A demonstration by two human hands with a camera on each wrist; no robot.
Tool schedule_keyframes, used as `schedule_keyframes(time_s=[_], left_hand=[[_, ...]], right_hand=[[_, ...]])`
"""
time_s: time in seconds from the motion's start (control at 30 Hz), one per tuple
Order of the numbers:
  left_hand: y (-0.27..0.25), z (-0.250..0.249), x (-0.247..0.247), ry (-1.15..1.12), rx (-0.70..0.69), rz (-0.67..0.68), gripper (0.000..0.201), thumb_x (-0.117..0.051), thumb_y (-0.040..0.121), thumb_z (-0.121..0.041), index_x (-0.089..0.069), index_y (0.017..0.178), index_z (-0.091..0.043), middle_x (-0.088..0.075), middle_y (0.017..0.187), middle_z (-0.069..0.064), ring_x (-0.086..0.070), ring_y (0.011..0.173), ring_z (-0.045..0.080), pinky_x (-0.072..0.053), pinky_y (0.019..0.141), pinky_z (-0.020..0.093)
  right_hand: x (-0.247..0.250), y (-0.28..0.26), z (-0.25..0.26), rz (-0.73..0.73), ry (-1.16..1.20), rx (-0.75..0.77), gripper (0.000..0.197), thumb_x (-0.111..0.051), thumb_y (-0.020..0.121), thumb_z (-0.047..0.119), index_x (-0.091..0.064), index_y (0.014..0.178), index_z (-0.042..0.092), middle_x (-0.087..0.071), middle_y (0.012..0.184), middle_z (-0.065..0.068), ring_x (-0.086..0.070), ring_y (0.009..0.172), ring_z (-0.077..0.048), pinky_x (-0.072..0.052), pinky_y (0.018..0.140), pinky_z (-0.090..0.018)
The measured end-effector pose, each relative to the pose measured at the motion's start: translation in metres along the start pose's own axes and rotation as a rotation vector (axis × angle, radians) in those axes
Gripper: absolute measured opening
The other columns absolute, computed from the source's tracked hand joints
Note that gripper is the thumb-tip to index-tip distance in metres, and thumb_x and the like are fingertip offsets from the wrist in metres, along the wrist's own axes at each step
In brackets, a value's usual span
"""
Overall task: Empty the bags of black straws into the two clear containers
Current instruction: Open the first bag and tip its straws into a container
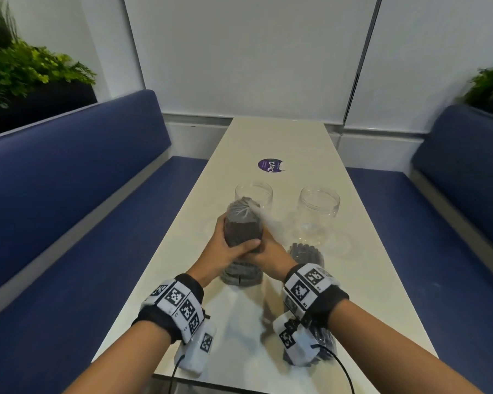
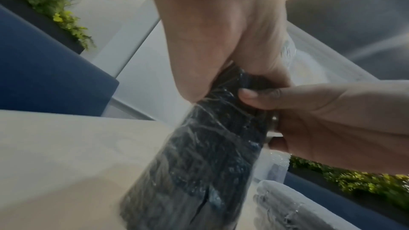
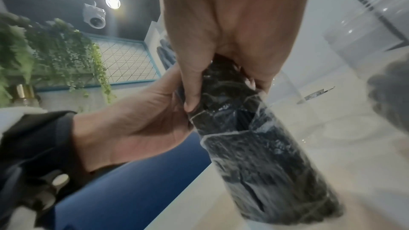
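A clear plastic bag of black straws (image 1: 242,227) stands upright on the table, its knotted top toward the containers. My left hand (image 1: 225,247) grips its left side, thumb across the front. My right hand (image 1: 268,251) grips the right side, the two thumbs meeting. In the left wrist view the bag (image 2: 199,163) hangs below my left hand (image 2: 217,50) with the right hand (image 2: 321,120) beside it. The right wrist view shows my right hand (image 3: 221,50) and left hand (image 3: 132,128) pinching the bag (image 3: 254,155) where its plastic is split. Two clear containers (image 1: 254,194) (image 1: 319,207) stand just beyond, without straws.
A second bag of straws (image 1: 306,253) stands behind my right wrist, and a third (image 1: 326,346) lies near the table's (image 1: 282,143) front edge. A purple sticker (image 1: 270,165) is further back. Blue benches (image 1: 69,180) flank the narrow table.
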State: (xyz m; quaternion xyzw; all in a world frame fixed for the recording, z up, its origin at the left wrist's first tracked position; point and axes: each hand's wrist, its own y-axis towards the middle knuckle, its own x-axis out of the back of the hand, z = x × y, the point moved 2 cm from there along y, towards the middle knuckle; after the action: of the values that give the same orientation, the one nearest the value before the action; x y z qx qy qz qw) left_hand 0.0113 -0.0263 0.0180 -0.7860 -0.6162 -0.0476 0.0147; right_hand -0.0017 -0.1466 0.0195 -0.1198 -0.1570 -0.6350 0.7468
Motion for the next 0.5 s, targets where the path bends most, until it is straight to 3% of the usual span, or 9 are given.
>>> schedule_keyframes(time_s=[0.1, 0.2, 0.27, 0.33, 0.43, 0.5], left_hand=[[0.006, 0.009, 0.005, 0.063, 0.031, 0.043, 0.075, -0.078, 0.071, -0.029, -0.038, 0.133, -0.018, -0.057, 0.125, -0.002, -0.057, 0.113, 0.011, -0.052, 0.082, 0.015], [0.003, -0.001, 0.008, 0.127, 0.044, 0.086, 0.078, -0.074, 0.075, -0.024, -0.027, 0.137, -0.016, -0.049, 0.121, -0.007, -0.052, 0.112, 0.009, -0.046, 0.074, 0.004], [0.005, -0.016, 0.015, 0.118, -0.009, 0.071, 0.088, -0.075, 0.075, -0.024, -0.018, 0.141, -0.020, -0.040, 0.129, -0.009, -0.044, 0.120, 0.009, -0.043, 0.086, 0.012], [0.012, -0.030, 0.020, 0.101, -0.067, 0.053, 0.096, -0.080, 0.066, -0.036, -0.022, 0.142, -0.024, -0.041, 0.137, -0.007, -0.043, 0.127, 0.012, -0.043, 0.094, 0.022], [0.019, -0.038, 0.014, 0.106, -0.076, 0.039, 0.081, -0.079, 0.069, -0.027, -0.031, 0.134, -0.018, -0.055, 0.122, -0.003, -0.054, 0.116, 0.013, -0.045, 0.091, 0.022], [0.019, -0.030, 0.009, 0.081, -0.077, 0.024, 0.076, -0.079, 0.069, -0.020, -0.035, 0.131, -0.017, -0.057, 0.122, 0.000, -0.055, 0.115, 0.015, -0.046, 0.091, 0.020]], right_hand=[[-0.001, 0.005, 0.000, 0.021, -0.002, -0.045, 0.077, -0.074, 0.067, 0.009, -0.032, 0.131, 0.003, -0.052, 0.126, -0.013, -0.051, 0.119, -0.026, -0.045, 0.099, -0.036], [0.005, 0.002, 0.010, 0.036, 0.068, -0.051, 0.090, -0.074, 0.066, -0.004, -0.015, 0.134, 0.006, -0.043, 0.127, -0.012, -0.047, 0.121, -0.025, -0.045, 0.097, -0.035], [0.013, 0.001, 0.019, 0.042, 0.165, 0.032, 0.109, -0.075, 0.063, -0.006, -0.002, 0.140, 0.015, -0.035, 0.135, -0.007, -0.043, 0.125, -0.024, -0.043, 0.102, -0.041], [0.017, 0.007, 0.026, 0.043, 0.212, 0.069, 0.115, -0.075, 0.064, -0.006, 0.005, 0.142, 0.020, -0.030, 0.139, -0.003, -0.041, 0.126, -0.021, -0.041, 0.105, -0.042], [0.010, 0.013, 0.024, 0.025, 0.193, 0.077, 0.098, -0.074, 0.061, 0.004, -0.014, 0.138, 0.013, -0.042, 0.134, -0.010, -0.047, 0.123, -0.023, -0.044, 0.102, -0.041], [0.003, 0.010, 0.011, -0.033, 0.163, 0.048, 0.084, -0.075, 0.065, 0.002, -0.024, 0.132, 0.009, -0.048, 0.127, -0.009, -0.050, 0.118, -0.022, -0.048, 0.095, -0.032]])
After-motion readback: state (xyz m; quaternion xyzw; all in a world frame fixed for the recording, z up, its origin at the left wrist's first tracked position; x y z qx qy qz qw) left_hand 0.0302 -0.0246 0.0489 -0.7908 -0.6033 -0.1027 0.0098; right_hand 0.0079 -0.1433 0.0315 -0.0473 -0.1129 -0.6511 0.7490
